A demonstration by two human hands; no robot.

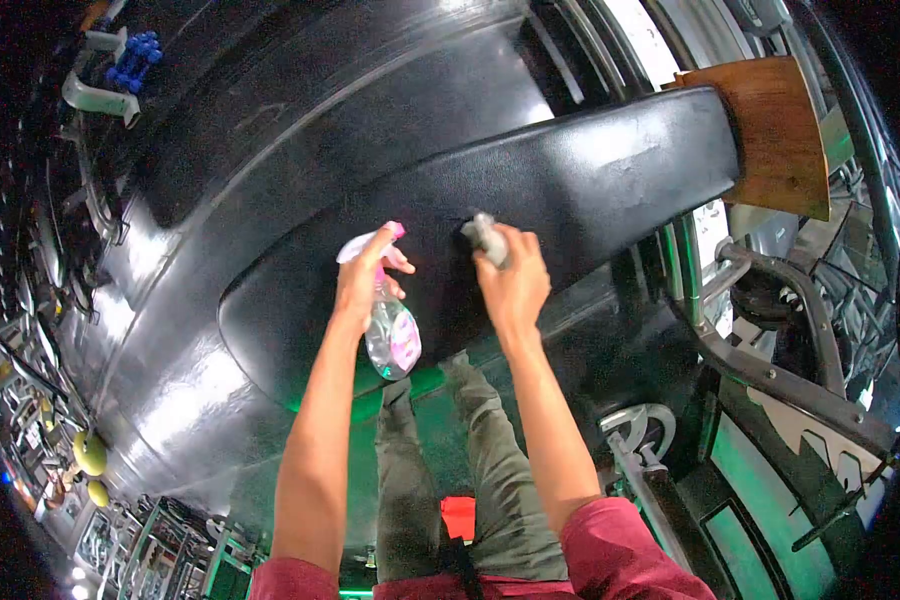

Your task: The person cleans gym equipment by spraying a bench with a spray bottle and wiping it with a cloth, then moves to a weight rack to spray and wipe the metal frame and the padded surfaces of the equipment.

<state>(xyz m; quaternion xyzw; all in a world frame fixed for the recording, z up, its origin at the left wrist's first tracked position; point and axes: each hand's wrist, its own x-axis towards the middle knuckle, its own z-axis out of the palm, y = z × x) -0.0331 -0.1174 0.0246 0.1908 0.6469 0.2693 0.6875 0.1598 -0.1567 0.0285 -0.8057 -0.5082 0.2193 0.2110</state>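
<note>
My left hand (363,275) grips a clear spray bottle (391,338) with a pink and white trigger head, held over the near edge of a long black padded bench (610,170). The bottle hangs down from the hand. My right hand (513,275) presses a small grey cloth (484,235) onto the bench pad, just right of the bottle. The two hands are about a hand's width apart. My legs in olive trousers show below the bench.
A wooden board (782,130) sits at the bench's far right end. Metal gym machine frames (770,340) stand to the right. Yellow balls (90,453) and racks lie at lower left, blue dumbbells (135,58) at upper left. Black flooring lies beyond the bench.
</note>
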